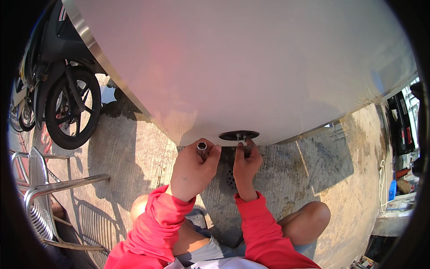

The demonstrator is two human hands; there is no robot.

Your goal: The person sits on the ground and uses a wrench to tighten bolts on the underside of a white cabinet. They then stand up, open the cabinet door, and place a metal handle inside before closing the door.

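My left hand (192,172) is closed round a metal socket tool (202,146), whose round open end points up out of my fist. To its right, my right hand (248,163) pinches at a small metal fitting (242,138) with bolt-like ends. The fitting sits at a black oval plate (228,135) on the lower edge of a large pale smooth panel (260,67). My fingertips partly cover the fitting, so I cannot make out whether they hold a loose piece or the fitting itself. The two hands are apart.
A black motorbike's front wheel (74,107) stands on the left. Below it is a metal chair (49,193) with bent tube arms. The floor is ridged concrete (286,179), with shadows across it. At the far right are a pale cable (383,186) and a blue object (393,190).
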